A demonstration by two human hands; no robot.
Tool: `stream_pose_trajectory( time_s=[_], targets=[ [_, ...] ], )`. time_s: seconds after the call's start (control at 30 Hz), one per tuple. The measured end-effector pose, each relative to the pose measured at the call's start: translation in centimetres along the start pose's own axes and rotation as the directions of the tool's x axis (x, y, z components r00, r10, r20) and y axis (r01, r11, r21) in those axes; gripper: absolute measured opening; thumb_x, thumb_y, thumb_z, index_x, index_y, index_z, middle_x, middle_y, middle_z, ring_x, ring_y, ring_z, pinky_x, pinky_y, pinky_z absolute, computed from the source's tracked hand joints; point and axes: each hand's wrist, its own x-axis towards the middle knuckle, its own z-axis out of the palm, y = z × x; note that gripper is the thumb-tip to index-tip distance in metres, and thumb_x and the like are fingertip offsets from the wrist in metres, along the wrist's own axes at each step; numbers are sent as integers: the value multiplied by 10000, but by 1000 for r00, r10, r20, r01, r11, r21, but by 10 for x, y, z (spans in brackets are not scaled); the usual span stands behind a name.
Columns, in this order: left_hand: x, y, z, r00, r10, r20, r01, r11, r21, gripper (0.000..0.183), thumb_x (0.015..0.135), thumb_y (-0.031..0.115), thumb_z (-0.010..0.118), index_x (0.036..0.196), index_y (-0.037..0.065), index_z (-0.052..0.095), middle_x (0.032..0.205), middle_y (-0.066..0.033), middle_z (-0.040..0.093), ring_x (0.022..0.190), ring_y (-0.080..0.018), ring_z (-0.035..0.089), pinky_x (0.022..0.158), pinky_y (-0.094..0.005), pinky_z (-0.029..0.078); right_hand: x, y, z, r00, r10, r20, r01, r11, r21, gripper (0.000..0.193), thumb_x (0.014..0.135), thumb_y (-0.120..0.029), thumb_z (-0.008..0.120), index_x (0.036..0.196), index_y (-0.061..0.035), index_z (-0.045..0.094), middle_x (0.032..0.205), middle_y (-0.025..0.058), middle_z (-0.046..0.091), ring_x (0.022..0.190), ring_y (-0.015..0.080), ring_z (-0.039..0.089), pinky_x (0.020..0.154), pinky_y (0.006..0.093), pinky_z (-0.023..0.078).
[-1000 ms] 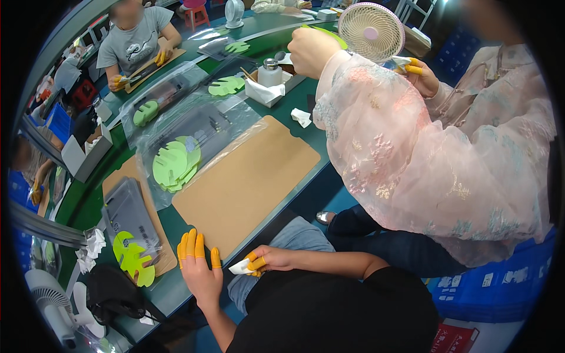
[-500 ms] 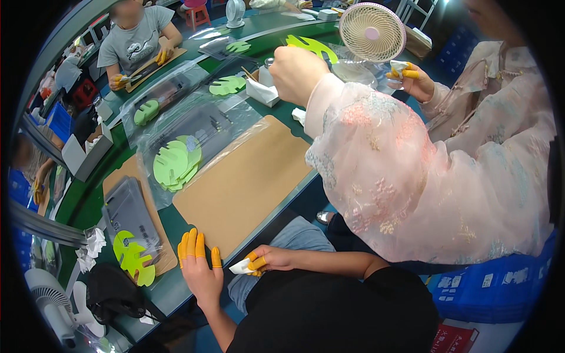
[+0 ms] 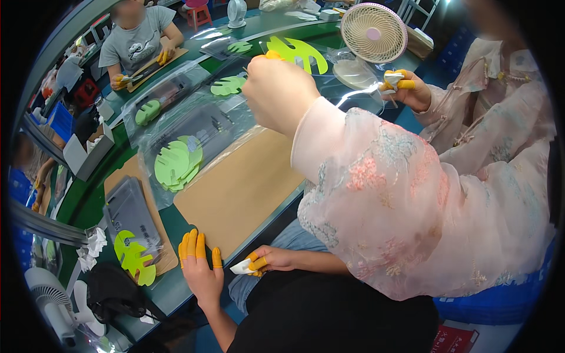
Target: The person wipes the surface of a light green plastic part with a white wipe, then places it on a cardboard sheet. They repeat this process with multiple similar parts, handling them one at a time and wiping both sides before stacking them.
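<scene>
My left hand, with yellow finger cots, lies at the near left corner of a brown cardboard sheet. Its fingers are stretched out and it holds nothing. Close to my lap, my right hand, also in yellow finger cots, is closed on a folded white wipe. Left of my left hand rests a bright green leaf-shaped piece, partly over a clear-wrapped dark panel. Beyond the cardboard, a stack of pale green leaf-shaped pieces lies on plastic film.
From the right, a co-worker's pink sleeve and hand reach across the cardboard's far end. A pink fan stands behind. At left are a black bag, a white fan and a white box. Another person works opposite.
The co-worker's near arm has shifted left and lower, covering more of the cardboard and the white tissue box. A bright green leaf piece beyond that hand has moved left. My hands have stayed put.
</scene>
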Motion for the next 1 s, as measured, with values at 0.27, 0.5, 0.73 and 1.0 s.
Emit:
stream_pose_trajectory(
  time_s=[0.27,0.5,0.73,1.0],
  targets=[
    [-7,-11,2,958,60,-281,-88,992,-88,345,708,119,645,1015,-13,559,1013,-147,561,957,-335,519,894,-453,373,5,8,-11,1000,-4,-20,5,999,43,264,794,-101,561,1022,32,545,918,105,585,839,166,567,745,274,450],
    [-24,-19,3,869,54,-492,-141,980,-142,208,683,89,672,869,12,621,828,-96,618,774,-268,583,779,-393,453,0,1,-2,999,33,-24,-33,999,7,277,793,-98,553,1033,40,535,957,98,574,858,166,549,780,288,430],
    [-36,-28,-23,815,40,-578,-16,999,47,259,649,121,706,874,26,622,813,-63,613,760,-228,585,819,-387,424,-3,-10,11,998,35,-43,-36,999,-13,216,797,-86,543,986,17,558,896,71,575,813,145,537,744,268,415],
    [-31,-56,-66,944,-193,-267,280,898,339,537,619,296,720,1054,27,556,1073,-91,544,1042,-281,477,961,-468,267,-1,-14,7,997,30,65,-32,999,34,204,793,-76,537,974,14,559,884,74,572,809,148,533,736,271,413]
  ],
)
